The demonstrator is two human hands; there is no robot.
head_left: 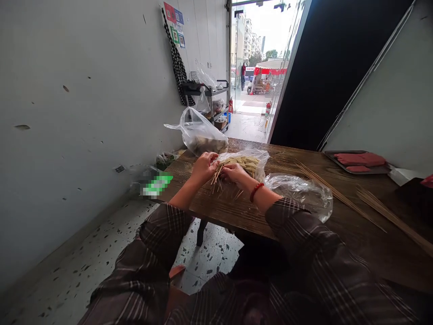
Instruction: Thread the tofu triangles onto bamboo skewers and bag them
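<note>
On the dark wooden table [243, 212], an opened clear plastic bag holds pale yellowish food pieces [245, 162] on thin sticks [216, 175]. My left hand [204, 168] is at the left end of these pieces, its fingers bent and closed around the sticks. From the right, my right hand [236, 174] reaches to the front of the pile, fingers closed near the sticks. What exactly its fingertips hold is too small to make out. A red bead bracelet is on my right wrist.
Behind my left hand stands a clear bag [208, 140] with dark contents. An empty-looking plastic bag [304, 194] and long thin sticks [341, 198] lie to the right. A tray [360, 168] with reddish pieces sits at the far right.
</note>
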